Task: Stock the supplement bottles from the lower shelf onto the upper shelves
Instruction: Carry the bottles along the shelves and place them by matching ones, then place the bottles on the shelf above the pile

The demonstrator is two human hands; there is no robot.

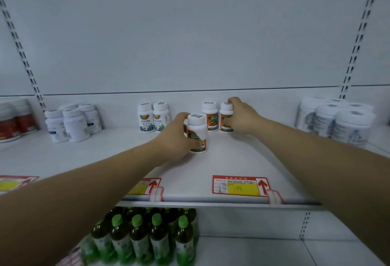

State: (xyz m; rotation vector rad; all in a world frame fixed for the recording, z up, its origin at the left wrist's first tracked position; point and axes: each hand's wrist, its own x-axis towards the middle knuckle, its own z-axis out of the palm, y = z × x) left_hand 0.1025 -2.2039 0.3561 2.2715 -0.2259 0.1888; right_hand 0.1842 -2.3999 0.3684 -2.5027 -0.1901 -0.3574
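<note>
The near bottle (197, 137) stands on the shelf (232, 160), with the left hand (177, 139) curled round it. The right hand (240, 115) grips a far bottle (226, 118). A careless release could topple the neighbour bottle (210, 115) just beside it.

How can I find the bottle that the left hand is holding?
Look at the white shelf with red price tags along its front edge. Near its middle are white-capped bottles with orange labels. Yours is the bottle gripped by the left hand: it is closest to the front, while two other bottles sit back by the wall.
</note>
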